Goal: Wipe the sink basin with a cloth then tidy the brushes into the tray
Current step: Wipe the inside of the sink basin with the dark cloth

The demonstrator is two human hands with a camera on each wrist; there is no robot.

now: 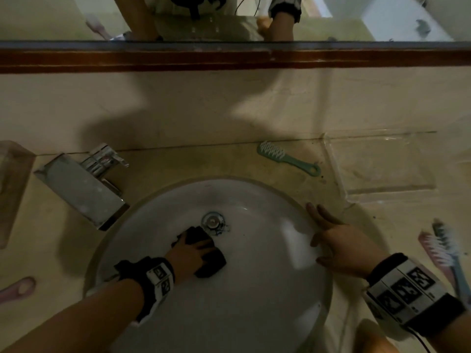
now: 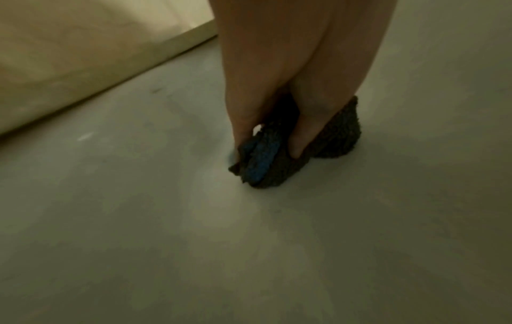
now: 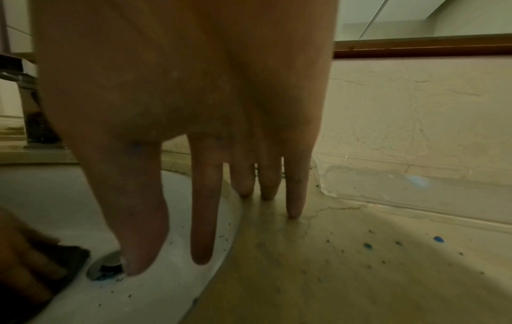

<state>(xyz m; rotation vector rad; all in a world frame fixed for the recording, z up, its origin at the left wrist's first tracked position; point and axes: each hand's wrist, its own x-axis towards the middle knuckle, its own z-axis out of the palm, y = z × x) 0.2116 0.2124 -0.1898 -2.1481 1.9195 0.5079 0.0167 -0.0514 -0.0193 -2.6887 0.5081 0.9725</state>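
Note:
A white round sink basin [image 1: 254,289] fills the lower middle of the head view. Inside it, my left hand [image 1: 191,253] grips a dark bunched cloth [image 1: 214,263] and presses it on the basin floor just below the metal drain [image 1: 212,221]. In the left wrist view, thumb and fingers [image 2: 304,131] dig into the cloth's folds [image 2: 340,131]. My right hand [image 1: 339,240] holds nothing and rests with straight fingers [image 3: 205,219] on the basin's right rim. A green brush [image 1: 285,157] lies behind the basin, beside a clear tray [image 1: 382,164]. Pink [image 1: 433,248] and blue [image 1: 444,233] toothbrushes lie at far right.
A square chrome faucet [image 1: 84,184] stands at the basin's back left. A pink object [image 1: 17,289] lies at the left edge. Dark and blue specks dot the counter [image 3: 360,252] by my right hand. A wood-framed mirror [image 1: 229,57] runs along the back wall.

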